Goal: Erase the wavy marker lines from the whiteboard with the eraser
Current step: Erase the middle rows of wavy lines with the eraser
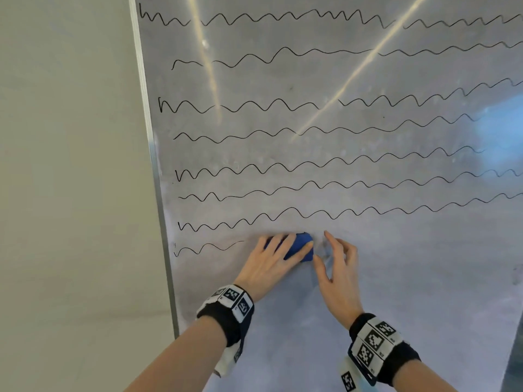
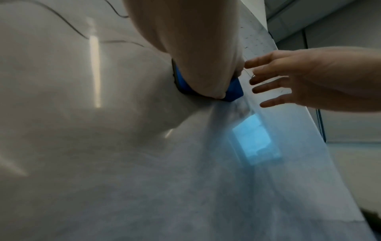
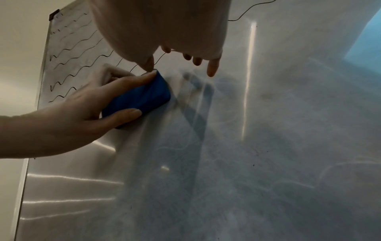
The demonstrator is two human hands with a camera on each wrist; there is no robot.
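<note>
The whiteboard [image 1: 396, 292] carries several black wavy lines [image 1: 283, 162] across its upper part. My left hand [image 1: 268, 264] grips the blue eraser [image 1: 301, 248] and holds it flat against the board, fingers over its top and thumb under it. Left of the eraser lies a short stub of the lowest wavy line [image 1: 206, 247]. The right wrist view shows the eraser [image 3: 142, 96] in the left hand [image 3: 72, 117] with a smeared streak to its right. Just right of the eraser, my right hand [image 1: 338, 261] is empty, its fingers spread toward the board.
The board's metal frame [image 1: 158, 193] runs down the left, with a beige wall [image 1: 70, 193] beyond it. Below the lines the board is smudged grey with light reflections. A room corner [image 2: 340, 32] shows past the board's right edge.
</note>
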